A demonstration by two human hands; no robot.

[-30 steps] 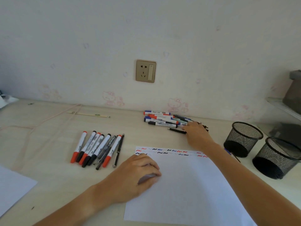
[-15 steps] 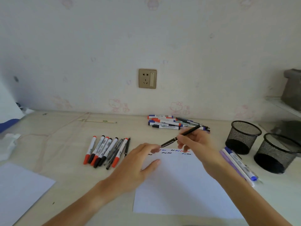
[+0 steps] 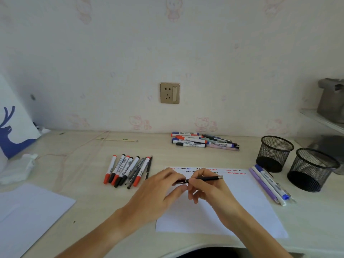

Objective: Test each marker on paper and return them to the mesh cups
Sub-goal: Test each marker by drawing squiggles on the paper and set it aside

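Note:
Both hands hold a thin black pen [image 3: 206, 178] level above the white test paper [image 3: 247, 203]. My right hand [image 3: 208, 189] grips its barrel, and my left hand [image 3: 163, 190] pinches its left end, the cap. Rows of red, blue and black squiggles run along the paper's far edge. A row of red and black markers [image 3: 126, 169] lies left of the paper. Another pile of markers [image 3: 201, 142] lies by the wall. Two black mesh cups [image 3: 274, 153] [image 3: 312, 169] stand at the right, with a few pens [image 3: 270, 183] lying beside them.
A second white sheet [image 3: 28, 215] lies at the near left. A crumpled tissue [image 3: 16, 168] and a deer-print board [image 3: 13, 127] sit at the far left. A thin cord and a wooden stick [image 3: 117, 140] lie near the wall. A shelf [image 3: 325, 120] juts in at the right.
My right hand picked the black pen from the far pile and brought it over the paper. My left hand lifted off the paper and took hold of the pen's end.

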